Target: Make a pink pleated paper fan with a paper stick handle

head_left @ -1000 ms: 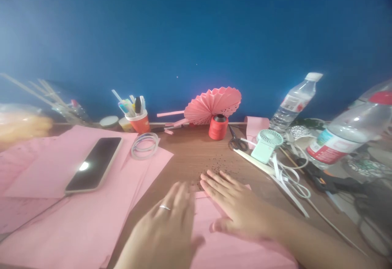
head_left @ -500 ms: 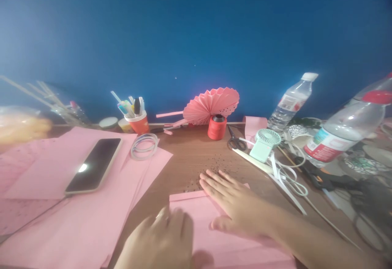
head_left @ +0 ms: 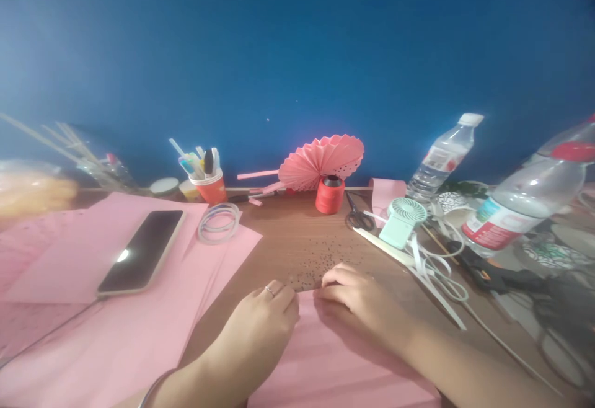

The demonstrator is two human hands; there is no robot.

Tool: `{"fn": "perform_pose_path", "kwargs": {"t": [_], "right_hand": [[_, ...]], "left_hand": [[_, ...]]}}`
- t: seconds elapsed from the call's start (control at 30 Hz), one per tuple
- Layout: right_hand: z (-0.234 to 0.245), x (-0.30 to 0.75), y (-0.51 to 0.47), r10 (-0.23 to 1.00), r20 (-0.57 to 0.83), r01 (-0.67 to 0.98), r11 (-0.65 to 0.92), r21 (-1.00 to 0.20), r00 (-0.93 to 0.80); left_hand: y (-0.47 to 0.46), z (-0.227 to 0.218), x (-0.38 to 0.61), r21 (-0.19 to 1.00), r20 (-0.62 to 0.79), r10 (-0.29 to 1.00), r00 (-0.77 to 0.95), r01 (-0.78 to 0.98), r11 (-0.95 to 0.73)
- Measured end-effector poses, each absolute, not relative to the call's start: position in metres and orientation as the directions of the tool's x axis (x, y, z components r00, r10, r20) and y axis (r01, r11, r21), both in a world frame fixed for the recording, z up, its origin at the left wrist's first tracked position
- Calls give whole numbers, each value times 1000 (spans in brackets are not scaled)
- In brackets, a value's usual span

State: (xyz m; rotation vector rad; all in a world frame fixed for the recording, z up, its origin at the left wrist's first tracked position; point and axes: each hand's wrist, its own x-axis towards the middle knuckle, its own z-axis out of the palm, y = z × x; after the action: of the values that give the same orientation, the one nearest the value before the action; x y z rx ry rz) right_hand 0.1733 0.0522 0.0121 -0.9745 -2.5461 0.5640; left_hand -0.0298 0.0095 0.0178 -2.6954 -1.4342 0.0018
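A sheet of pink paper [head_left: 344,361] with faint crease lines lies on the brown table close in front of me. My left hand [head_left: 263,330], with a ring on one finger, is closed at the far left corner of that paper. To its right, my right hand [head_left: 360,306] is closed at the same far edge, its fingers bent down onto the paper. The fingertips of both hands are partly hidden. Small dark specks [head_left: 320,265] are scattered on the table just beyond the paper.
Pink sheets [head_left: 139,346] at left carry a phone [head_left: 142,253] and a coiled clear tube [head_left: 218,223]. Behind stand a pen cup [head_left: 211,186], a pleated pink paper fan [head_left: 320,163] and a red spool [head_left: 330,197]. Scissors [head_left: 357,214], a mint handheld fan [head_left: 402,222] and bottles [head_left: 525,200] are right.
My right hand has gone from lying flat on the paper to bent fingers at its far edge. My left hand has moved up to that edge. The narrow folded strip there no longer shows.
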Motion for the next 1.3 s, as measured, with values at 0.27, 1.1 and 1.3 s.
{"fn": "perform_pose_path", "kwargs": {"t": [0.27,1.1,1.3], "right_hand": [[10,174,49,751,148,602,617,-507,-644],[14,171,48,737,138,625,644,-441,-661],[11,172,49,698,153,593,686,-422,-699]], "left_hand": [[16,15,-32,91,63,851,522,846,-526],[11,12,-30,105,73,841,536,835,-541],[12,10,-32,181,91,829,552,809,-559]]}}
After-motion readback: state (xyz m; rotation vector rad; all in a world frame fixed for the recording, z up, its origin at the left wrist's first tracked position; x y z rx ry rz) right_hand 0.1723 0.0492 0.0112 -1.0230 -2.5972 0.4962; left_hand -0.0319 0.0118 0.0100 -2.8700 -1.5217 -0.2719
